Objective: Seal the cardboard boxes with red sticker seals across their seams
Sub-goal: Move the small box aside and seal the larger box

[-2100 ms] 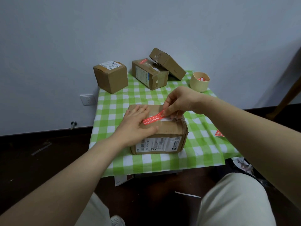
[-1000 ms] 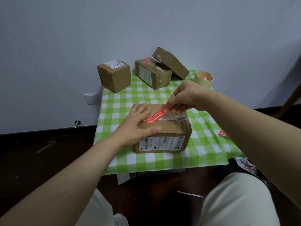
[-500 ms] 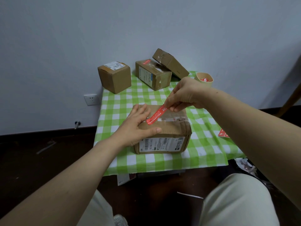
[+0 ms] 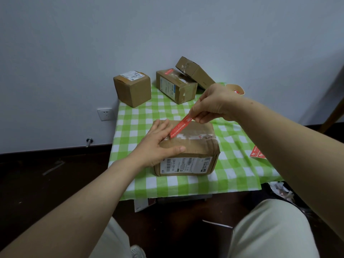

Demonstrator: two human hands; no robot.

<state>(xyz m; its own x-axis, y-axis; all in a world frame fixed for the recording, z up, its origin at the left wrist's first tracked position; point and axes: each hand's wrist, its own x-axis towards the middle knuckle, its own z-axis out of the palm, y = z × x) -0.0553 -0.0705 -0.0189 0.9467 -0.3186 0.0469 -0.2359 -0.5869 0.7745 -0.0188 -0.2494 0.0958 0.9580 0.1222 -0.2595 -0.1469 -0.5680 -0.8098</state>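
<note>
On the counter (image 4: pixel 234 170), head view: nearest cardboard box (image 4: pixel 201 148) sits on the green checked cloth, barcode label facing the camera. Left hand (image 4: pixel 156 146) lies flat on the box top, fingers (image 4: pixel 161 126) straight and holding nothing, thumb near the front edge. Right hand (image 4: pixel 212 105) is raised above the box, its fingers pinching the upper end of the red sticker seal (image 4: pixel 181 126). The seal slopes down, lower end touching the box top at the taped seam, right beside the left fingertips. Three more boxes at the back: cube box (image 4: pixel 132 88), middle box (image 4: pixel 176 86) with a red seal on top, and tilted box (image 4: pixel 195 71) leaning on it. Tan cup (image 4: pixel 237 88) is partly hidden behind the right hand. Loose red stickers (image 4: pixel 257 154) lie at the right edge.
</note>
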